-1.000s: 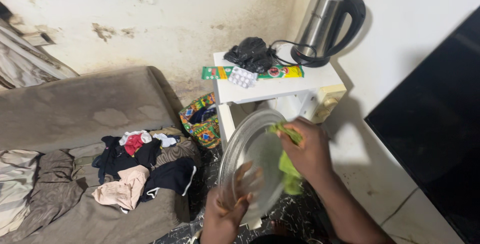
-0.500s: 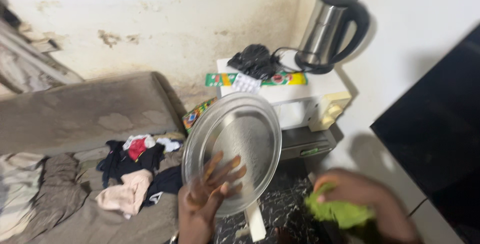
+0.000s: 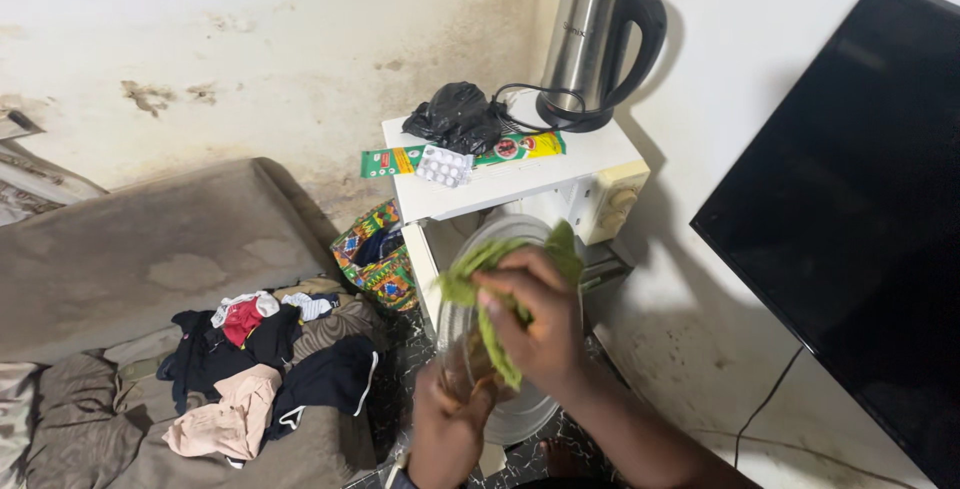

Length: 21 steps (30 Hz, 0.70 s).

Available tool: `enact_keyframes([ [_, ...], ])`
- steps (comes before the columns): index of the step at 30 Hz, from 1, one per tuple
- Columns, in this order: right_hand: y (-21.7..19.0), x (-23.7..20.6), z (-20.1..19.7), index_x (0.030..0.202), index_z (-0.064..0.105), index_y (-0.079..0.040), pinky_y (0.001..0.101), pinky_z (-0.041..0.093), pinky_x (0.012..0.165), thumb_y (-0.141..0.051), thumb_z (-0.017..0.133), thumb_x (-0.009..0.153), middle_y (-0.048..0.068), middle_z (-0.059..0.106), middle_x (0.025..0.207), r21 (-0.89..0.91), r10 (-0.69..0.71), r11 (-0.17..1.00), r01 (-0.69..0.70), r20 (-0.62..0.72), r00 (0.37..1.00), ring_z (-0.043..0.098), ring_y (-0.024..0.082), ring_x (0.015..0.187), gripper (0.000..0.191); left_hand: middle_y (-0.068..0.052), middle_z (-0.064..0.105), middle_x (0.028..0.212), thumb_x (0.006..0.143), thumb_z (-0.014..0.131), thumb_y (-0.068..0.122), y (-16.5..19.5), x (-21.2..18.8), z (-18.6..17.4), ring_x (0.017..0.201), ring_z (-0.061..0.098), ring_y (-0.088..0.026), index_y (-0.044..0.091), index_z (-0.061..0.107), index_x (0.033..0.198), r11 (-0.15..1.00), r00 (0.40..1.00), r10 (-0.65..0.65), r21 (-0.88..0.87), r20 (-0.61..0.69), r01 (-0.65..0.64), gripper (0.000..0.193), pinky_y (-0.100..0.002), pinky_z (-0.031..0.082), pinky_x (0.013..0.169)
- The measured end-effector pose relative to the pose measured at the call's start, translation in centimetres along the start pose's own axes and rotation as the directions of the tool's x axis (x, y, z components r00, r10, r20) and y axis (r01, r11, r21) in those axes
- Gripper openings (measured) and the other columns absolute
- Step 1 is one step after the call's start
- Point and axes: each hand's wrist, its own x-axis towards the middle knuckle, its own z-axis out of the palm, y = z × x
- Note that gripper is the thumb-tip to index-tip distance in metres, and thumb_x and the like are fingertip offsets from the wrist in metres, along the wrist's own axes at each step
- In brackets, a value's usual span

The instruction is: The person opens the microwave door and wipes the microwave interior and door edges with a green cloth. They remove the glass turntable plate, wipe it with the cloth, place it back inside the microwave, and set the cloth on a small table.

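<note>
Wiping the round metal tray with a green cloth

Low centre of the frame, the left hand [image 3: 450, 419] grips the tray [image 3: 520, 419] by its lower edge, fingers closed. The right hand [image 3: 530, 324] is closed on the green cloth [image 3: 480, 279], pressed to the tray's face. Judged mid-wipe; next calls for steady holding. Farther up, kettle [image 3: 595, 44] on the white bench [image 3: 590, 154]

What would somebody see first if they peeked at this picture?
Probably the bright green cloth in the right hand, pressed on a round metal tray that the left hand holds from below. Next, the shiny kettle on the white table behind.
</note>
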Motion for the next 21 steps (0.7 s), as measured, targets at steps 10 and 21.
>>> enact_keyframes([
  [10, 17.0, -12.0, -6.7, 0.093, 0.079, -0.009, 0.0334, 0.056, 0.077, -0.016, 0.076, 0.085, 0.003, 0.074, 0.084, -0.501, 0.525, 0.763, -0.408, 0.849, -0.059, 0.070, 0.014, 0.077, 0.011, -0.021, 0.069, 0.137, 0.087, 0.055, -0.009, 4.4, -1.2, -1.0, 0.121, 0.071, -0.026, -0.001, 0.048, 0.148, 0.998, 0.987, -0.033, -0.057, -0.155, 0.024, 0.062, -0.036, 0.059, 0.095],
  [21, 19.1, -15.3, -11.1, 0.113, 0.077, 0.006, 0.0329, 0.053, 0.075, -0.012, 0.069, 0.096, 0.017, 0.074, 0.096, 0.140, 0.849, 0.486, -0.863, 0.161, 0.504, 0.066, 0.019, 0.082, 0.026, -0.024, 0.074, 0.099, 0.099, 0.067, 0.004, 3.3, 1.1, 0.5, 0.085, 0.069, -0.037, -0.004, 0.067, 0.127, 0.791, 0.995, -0.084, 0.603, -0.063, 0.105, 0.029, -0.042, 0.060, 0.076],
])
